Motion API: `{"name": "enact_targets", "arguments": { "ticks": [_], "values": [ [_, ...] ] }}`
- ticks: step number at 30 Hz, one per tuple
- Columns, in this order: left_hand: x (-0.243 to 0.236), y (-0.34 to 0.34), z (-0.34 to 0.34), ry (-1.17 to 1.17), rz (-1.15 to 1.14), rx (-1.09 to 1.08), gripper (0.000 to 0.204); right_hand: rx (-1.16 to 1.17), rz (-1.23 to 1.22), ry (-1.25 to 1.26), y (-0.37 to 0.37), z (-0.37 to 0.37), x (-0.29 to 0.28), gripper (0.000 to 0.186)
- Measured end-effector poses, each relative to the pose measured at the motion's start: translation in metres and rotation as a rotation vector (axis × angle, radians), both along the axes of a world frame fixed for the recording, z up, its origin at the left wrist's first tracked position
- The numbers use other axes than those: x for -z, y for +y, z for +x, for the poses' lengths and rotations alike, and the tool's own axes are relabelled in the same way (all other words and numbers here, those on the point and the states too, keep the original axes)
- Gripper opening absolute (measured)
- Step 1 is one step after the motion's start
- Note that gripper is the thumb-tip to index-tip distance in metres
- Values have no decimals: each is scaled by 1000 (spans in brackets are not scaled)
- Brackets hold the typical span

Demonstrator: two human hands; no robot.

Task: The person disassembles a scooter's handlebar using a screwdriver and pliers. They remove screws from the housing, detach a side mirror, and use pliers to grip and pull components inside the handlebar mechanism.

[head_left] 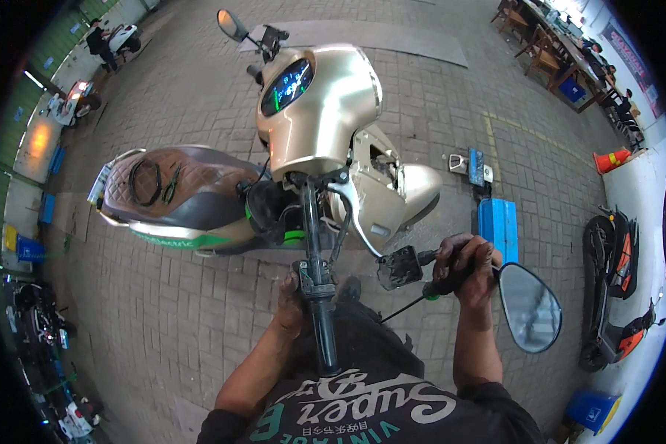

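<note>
Currently, a mirror (531,307) and a screwdriver (432,296) are gripped together by the right hand (464,268), whose fingers are curled inward; the mirror is carried at the hand's right, well apart from the handlebar (312,231), while the screwdriver's thin shaft is pointed down and to the left, toward the person's dark shirt (362,403); a black bracket (399,268) is seen just left of the same fingers, near the tip of the brake lever (358,214). The left hand (291,294) is set against the left side of the switch block (319,280) on the bar; its fingers are mostly hidden, so whether they are closed round anything cannot be told.

The gold scooter (322,111) is stood on grey paving, with its display (288,87) lit and a second mirror (231,25) mounted at the far side; on its brown quilted seat (218,174), a loop of black cable (132,183) and a pair of pliers (172,183) are laid side by side; a blue box (497,231) is placed on the floor beyond the right hand; farther off, an orange cone (612,160) is seen by the wall.
</note>
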State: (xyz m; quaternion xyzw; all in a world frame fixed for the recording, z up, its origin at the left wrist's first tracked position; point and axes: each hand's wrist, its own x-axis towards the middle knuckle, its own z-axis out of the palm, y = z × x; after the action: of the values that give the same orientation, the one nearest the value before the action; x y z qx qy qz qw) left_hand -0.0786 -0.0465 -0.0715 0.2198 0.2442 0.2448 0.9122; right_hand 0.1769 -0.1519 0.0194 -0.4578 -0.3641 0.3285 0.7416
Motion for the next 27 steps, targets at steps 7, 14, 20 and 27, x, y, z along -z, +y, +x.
{"name": "enact_targets", "arguments": {
  "ticks": [7, 14, 20, 27],
  "values": [
    [-2, -8, -21, -345, -240, 99, 89, -47, 12, 47, -5, -2, 7, 48],
    [1, -5, -45, -296, -141, 76, 93, -26, -30, 55, -34, -10, 21, 46],
    [16, 14, -60, -335, -123, 109, 94, 112, -84, 100, -69, -20, 28, 45],
    [25, 40, -57, -464, -238, 246, 95, 302, -95, 78, -93, 3, 18, 43]
  ]
}}
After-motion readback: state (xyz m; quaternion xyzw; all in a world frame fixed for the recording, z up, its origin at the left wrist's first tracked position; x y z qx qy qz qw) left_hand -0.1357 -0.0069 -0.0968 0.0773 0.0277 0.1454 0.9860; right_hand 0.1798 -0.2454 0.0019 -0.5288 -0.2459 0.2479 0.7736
